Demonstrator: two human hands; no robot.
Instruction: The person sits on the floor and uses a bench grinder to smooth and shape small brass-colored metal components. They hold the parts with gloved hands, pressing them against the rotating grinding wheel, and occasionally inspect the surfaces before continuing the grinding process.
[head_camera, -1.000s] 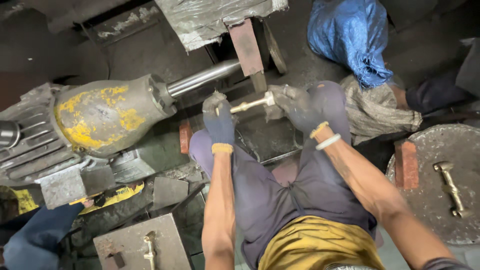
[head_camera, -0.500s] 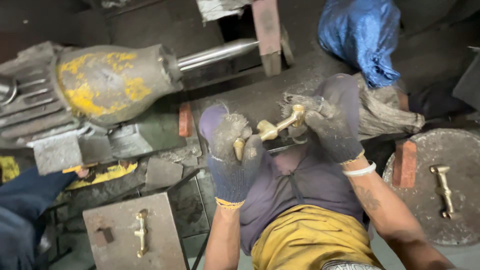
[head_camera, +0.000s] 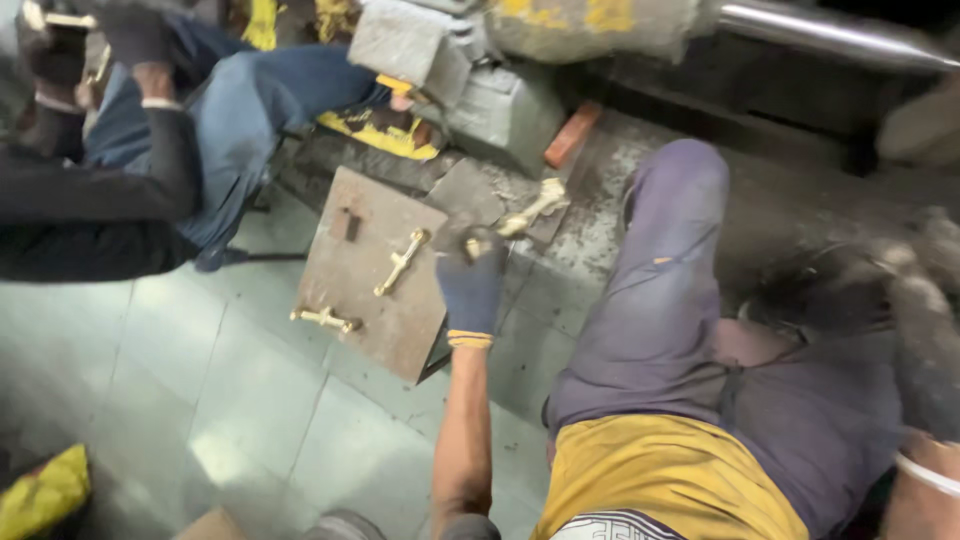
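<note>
My left hand (head_camera: 470, 280), in a dirty blue glove, is closed around one end of a brass handle (head_camera: 532, 208). It holds the handle just off the right edge of a grey metal plate (head_camera: 350, 300). A second brass handle (head_camera: 401, 262) lies on that plate, and a third (head_camera: 325, 319) rests at its lower left edge. At the far right my right hand (head_camera: 925, 320), also gloved, is blurred above my purple-trousered knee. I cannot make out its fingers or anything in them.
A grey machine with yellow paint (head_camera: 560, 30) and a steel shaft (head_camera: 830, 35) runs along the top, with a red brick (head_camera: 572, 135) below it. Another person in blue trousers (head_camera: 240, 110) and a dark sleeve sits at upper left. A yellow cloth (head_camera: 40, 490) lies at bottom left on the tiled floor.
The view has swung left and down. My left hand has carried the brass handle left to the metal plate. My right hand has come off the handle and stayed at the right.
</note>
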